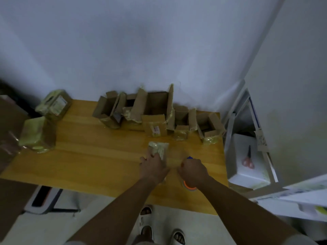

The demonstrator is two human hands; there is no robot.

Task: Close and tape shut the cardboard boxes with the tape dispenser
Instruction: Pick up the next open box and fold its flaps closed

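Nearest the camera are the person's two forearms, reaching forward over the near edge of the wooden table (88, 156), and everything else is placed here relative to that table. Going from the left: two boxes already wrapped in tape (38, 133) sit at the table's left end, one behind the other, probably set aside there as finished. Along the table's far edge, against the wall, runs a row of open boxes (154, 106) with their flaps standing up, apparently queued for closing. In the right-hand part of the table, well in front of that row, lies the small box (159, 149) being worked on; its long axis seems to run away from the person toward the wall, though blur makes its outline uncertain. The left hand (153, 167) rests on its near end, fingers curled over the top and clamped on it, likely to steady it while tape is drawn. Just right of it, the right hand (192, 171) is closed in a fist around the tape dispenser (189, 186), whose orange roll shows beneath the wrist and whose blue tip pokes out beyond the knuckles, so it points away from the person. A faint clear strip appears to stretch between dispenser and box, suggesting a taping stroke is under way. Off the table's right end, orange-handled scissors (248, 160) lie on a white surface.
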